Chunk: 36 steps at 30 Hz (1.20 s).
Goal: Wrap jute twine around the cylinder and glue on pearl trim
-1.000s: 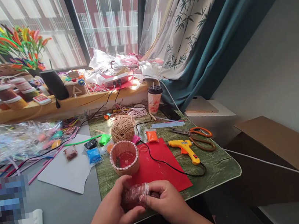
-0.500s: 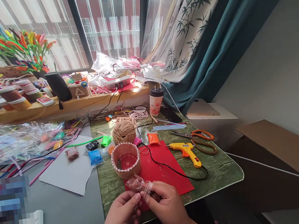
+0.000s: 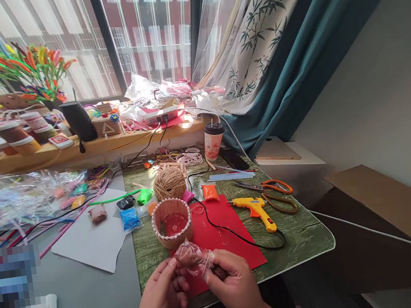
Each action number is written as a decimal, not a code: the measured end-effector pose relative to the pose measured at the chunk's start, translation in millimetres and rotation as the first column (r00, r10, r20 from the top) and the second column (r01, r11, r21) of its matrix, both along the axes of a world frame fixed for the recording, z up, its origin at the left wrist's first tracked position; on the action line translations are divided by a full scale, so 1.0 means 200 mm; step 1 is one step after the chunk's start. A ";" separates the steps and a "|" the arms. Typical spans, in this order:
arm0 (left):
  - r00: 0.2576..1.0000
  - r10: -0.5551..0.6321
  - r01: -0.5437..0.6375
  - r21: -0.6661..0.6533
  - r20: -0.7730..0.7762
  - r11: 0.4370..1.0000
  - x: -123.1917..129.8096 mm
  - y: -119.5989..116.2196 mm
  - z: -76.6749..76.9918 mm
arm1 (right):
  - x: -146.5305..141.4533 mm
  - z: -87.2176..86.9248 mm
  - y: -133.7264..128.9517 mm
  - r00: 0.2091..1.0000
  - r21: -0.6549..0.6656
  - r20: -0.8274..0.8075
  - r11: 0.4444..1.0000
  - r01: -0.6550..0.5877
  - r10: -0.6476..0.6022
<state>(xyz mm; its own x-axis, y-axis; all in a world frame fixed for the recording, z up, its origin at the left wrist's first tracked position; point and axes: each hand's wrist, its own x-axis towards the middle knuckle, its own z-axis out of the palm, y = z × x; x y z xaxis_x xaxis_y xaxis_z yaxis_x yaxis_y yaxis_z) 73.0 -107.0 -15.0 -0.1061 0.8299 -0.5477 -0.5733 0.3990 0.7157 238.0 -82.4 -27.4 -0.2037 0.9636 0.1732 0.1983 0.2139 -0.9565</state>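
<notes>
Both hands meet over the near edge of a red sheet [image 3: 236, 236]. A clear plastic packet of brown clay [image 3: 189, 255] is between them. My left hand [image 3: 161, 290] pinches its left side with thumb and index finger, the other fingers curled below. My right hand [image 3: 234, 277] grips the packet's gathered right end. A dark brown lump [image 3: 219, 273] shows among the right fingers; I cannot tell whether it is inside the wrapping. Just beyond stands a round wooden pot [image 3: 174, 236] with a beaded rim and a red inside bottom.
A yellow glue gun [image 3: 256, 211] with a black cord lies on the right, beside orange-handled scissors [image 3: 277, 186]. Twine [image 3: 169, 183], an orange clay packet [image 3: 210, 192] and a blue one [image 3: 130, 218] lie behind. A lidded paper cup [image 3: 213, 143] stands farther back.
My left fingers have shifted from the packet's gathered end to its left side. The packet looks more spread out, and my right hand still grips its end.
</notes>
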 end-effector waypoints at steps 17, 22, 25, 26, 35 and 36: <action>0.952 -0.123 0.160 0.114 -0.282 0.980 -0.10 -0.01 0.01 | 0.01 -0.02 0.04 0.974 -0.141 -0.208 0.982 -0.124 0.094; 0.920 -0.180 0.233 0.117 -0.348 0.965 -0.12 -0.02 0.01 | 0.01 0.06 0.06 0.889 -0.246 -0.415 0.917 -0.313 0.192; 0.900 -0.211 0.282 0.142 -0.381 0.949 -0.13 -0.01 0.01 | 0.01 0.08 0.07 0.853 -0.271 -0.472 0.884 -0.381 0.223; 0.894 -0.217 0.296 0.151 -0.393 0.943 -0.13 -0.01 0.01 | 0.01 0.08 0.07 0.856 -0.292 -0.469 0.876 -0.385 0.220; 0.862 -0.243 0.354 0.183 -0.445 0.917 -0.14 -0.02 -0.05 | 0.00 0.07 0.07 0.855 -0.353 -0.438 0.822 -0.447 0.277; 0.859 -0.234 0.347 0.182 -0.455 0.920 -0.13 -0.02 -0.06 | -0.01 0.07 0.07 0.857 -0.352 -0.430 0.821 -0.449 0.284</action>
